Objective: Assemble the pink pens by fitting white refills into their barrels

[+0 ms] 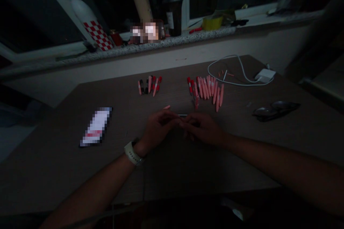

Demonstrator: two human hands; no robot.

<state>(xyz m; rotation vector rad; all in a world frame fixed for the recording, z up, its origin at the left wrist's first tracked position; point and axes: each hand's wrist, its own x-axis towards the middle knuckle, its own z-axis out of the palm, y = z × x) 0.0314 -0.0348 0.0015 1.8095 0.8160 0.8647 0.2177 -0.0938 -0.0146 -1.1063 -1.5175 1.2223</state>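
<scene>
My left hand, with a pale watch on its wrist, is shut on a slim pink pen. Only the pen's pink end and a thin silver tip show past my fingers. My right hand lies just to the right, its fingertips meeting those of my left hand; the dim light hides whether it holds anything. Beyond my hands lie two groups of pink and red pens on the brown table: a smaller group and a larger one.
A pixelated white card lies left of my hands. Dark glasses lie to the right. At the back are a white charger, its cable, and small pink pieces. A granite window sill holds bottles and yellow tape.
</scene>
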